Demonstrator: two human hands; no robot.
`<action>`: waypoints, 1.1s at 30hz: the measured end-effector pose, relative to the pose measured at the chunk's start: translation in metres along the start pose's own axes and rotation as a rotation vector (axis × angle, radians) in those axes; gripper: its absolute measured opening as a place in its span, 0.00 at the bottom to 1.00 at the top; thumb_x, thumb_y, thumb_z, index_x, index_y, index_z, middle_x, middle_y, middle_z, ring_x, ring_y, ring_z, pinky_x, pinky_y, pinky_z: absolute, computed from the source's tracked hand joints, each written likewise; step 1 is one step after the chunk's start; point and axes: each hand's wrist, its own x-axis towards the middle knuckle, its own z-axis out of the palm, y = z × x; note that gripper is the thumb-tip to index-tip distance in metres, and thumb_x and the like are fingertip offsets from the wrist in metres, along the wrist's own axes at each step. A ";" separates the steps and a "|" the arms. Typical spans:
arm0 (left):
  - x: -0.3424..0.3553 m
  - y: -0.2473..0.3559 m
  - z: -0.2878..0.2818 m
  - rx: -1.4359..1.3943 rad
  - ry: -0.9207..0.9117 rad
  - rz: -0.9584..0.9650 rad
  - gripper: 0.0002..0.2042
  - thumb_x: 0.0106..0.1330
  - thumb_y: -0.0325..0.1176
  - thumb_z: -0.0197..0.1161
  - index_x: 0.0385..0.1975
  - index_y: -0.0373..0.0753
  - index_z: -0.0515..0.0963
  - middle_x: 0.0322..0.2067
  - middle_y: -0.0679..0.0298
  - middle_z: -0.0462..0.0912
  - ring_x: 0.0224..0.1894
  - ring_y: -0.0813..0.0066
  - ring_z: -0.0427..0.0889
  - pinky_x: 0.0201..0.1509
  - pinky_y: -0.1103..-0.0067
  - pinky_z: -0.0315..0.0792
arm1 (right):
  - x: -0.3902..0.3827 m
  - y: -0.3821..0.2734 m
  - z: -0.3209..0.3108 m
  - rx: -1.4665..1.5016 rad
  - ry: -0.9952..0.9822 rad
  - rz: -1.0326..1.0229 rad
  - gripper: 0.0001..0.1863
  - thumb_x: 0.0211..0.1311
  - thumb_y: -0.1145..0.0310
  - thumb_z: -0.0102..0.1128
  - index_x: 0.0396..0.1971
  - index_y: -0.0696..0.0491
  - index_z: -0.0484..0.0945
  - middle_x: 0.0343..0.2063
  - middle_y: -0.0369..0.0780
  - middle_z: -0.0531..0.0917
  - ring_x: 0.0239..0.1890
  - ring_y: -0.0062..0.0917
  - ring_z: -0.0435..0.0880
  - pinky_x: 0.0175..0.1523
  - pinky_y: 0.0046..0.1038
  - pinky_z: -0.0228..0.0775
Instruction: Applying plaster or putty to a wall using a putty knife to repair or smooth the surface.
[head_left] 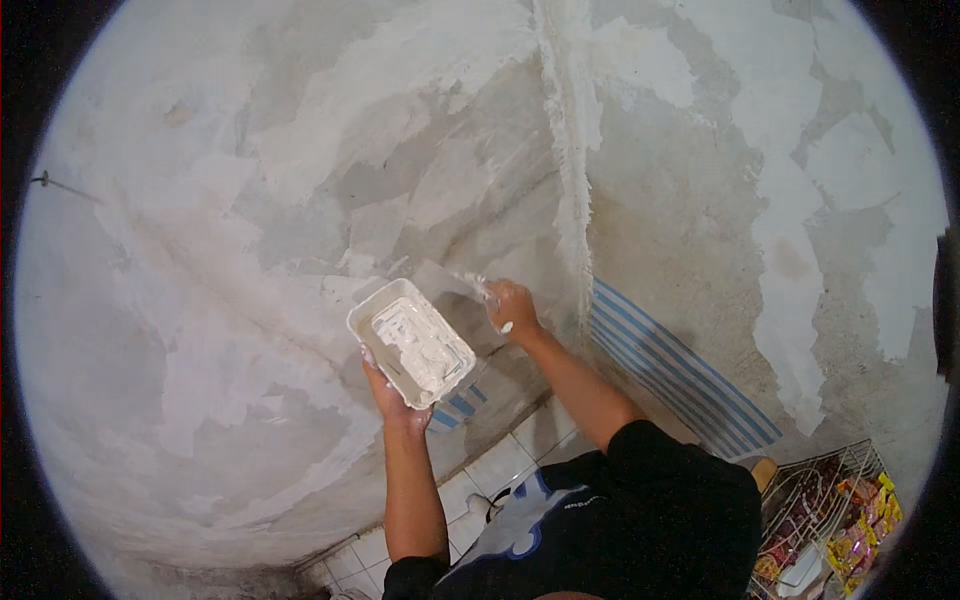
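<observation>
My left hand [390, 388] grips a white rectangular plastic tub [398, 345] from below and the side, with creamy white paste inside. My right hand [512, 308] is closed on the handle of a putty knife [455, 278], its pale, blurred blade smeared with paste and held close to the patchy plastered wall [300, 140] beside the tub. White paste also marks both hands.
A rough plastered seam [565, 130] runs down the wall at a corner. Blue-and-white striped material [680, 380] lies against the lower wall. White tiles [500, 465] show below. At lower right is a wire basket [800, 515] with colourful packets. A thin rod [60, 185] protrudes at far left.
</observation>
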 end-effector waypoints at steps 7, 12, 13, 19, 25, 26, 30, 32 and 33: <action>-0.006 -0.007 0.007 -0.016 -0.011 -0.025 0.28 0.67 0.57 0.40 0.59 0.42 0.62 0.54 0.61 0.70 0.53 0.60 0.73 0.54 0.62 0.71 | 0.105 0.025 -0.094 -0.020 0.290 0.341 0.14 0.57 0.65 0.53 0.34 0.62 0.77 0.28 0.54 0.80 0.34 0.49 0.79 0.40 0.41 0.70; -0.010 -0.011 0.017 0.027 -0.031 0.025 0.31 0.66 0.60 0.40 0.59 0.43 0.62 0.55 0.61 0.70 0.54 0.61 0.72 0.56 0.64 0.69 | 0.161 0.021 -0.141 -0.044 0.534 0.270 0.15 0.58 0.62 0.52 0.33 0.60 0.78 0.28 0.53 0.80 0.33 0.49 0.79 0.39 0.42 0.70; -0.010 -0.012 0.018 0.039 -0.049 0.061 0.31 0.66 0.60 0.40 0.60 0.43 0.62 0.55 0.60 0.70 0.54 0.61 0.72 0.56 0.64 0.69 | 0.155 0.008 -0.131 -0.097 0.479 0.272 0.15 0.57 0.62 0.53 0.33 0.60 0.78 0.28 0.51 0.80 0.33 0.47 0.78 0.41 0.41 0.69; -0.008 -0.008 0.021 -0.059 -0.043 0.089 0.29 0.66 0.57 0.42 0.60 0.43 0.61 0.55 0.60 0.69 0.54 0.59 0.72 0.55 0.62 0.71 | 0.070 -0.026 -0.053 -0.155 0.210 -0.155 0.13 0.54 0.63 0.56 0.33 0.57 0.80 0.29 0.48 0.81 0.32 0.44 0.79 0.40 0.38 0.71; -0.024 -0.005 0.039 -0.085 -0.047 0.114 0.31 0.65 0.59 0.42 0.60 0.43 0.61 0.56 0.60 0.69 0.54 0.59 0.72 0.56 0.62 0.70 | 0.109 -0.016 -0.109 0.116 0.173 0.106 0.13 0.54 0.64 0.58 0.30 0.61 0.78 0.28 0.52 0.80 0.34 0.46 0.79 0.42 0.39 0.70; -0.023 -0.006 0.041 -0.093 -0.055 0.117 0.31 0.65 0.59 0.42 0.60 0.43 0.61 0.56 0.60 0.69 0.54 0.59 0.72 0.56 0.62 0.70 | 0.130 -0.011 -0.130 0.081 0.224 0.230 0.14 0.54 0.63 0.58 0.30 0.61 0.78 0.27 0.52 0.80 0.33 0.47 0.79 0.41 0.39 0.70; -0.017 -0.009 0.034 -0.069 -0.051 0.115 0.31 0.65 0.59 0.42 0.60 0.43 0.61 0.55 0.60 0.69 0.53 0.59 0.72 0.55 0.62 0.71 | 0.197 -0.008 -0.192 0.000 0.556 0.229 0.14 0.55 0.66 0.56 0.33 0.64 0.78 0.29 0.55 0.80 0.35 0.47 0.80 0.42 0.39 0.70; -0.017 -0.017 0.033 -0.080 -0.033 0.112 0.31 0.65 0.59 0.42 0.60 0.43 0.61 0.55 0.60 0.69 0.53 0.59 0.72 0.55 0.62 0.71 | 0.209 0.000 -0.185 -0.050 0.564 0.199 0.14 0.55 0.65 0.57 0.32 0.63 0.78 0.29 0.54 0.80 0.34 0.48 0.79 0.41 0.40 0.69; -0.018 -0.013 0.032 -0.110 -0.023 0.108 0.31 0.65 0.59 0.42 0.60 0.43 0.61 0.55 0.60 0.69 0.54 0.59 0.72 0.54 0.62 0.71 | 0.209 -0.002 -0.173 -0.082 0.571 0.164 0.14 0.55 0.64 0.57 0.32 0.62 0.77 0.28 0.53 0.80 0.34 0.48 0.79 0.40 0.42 0.69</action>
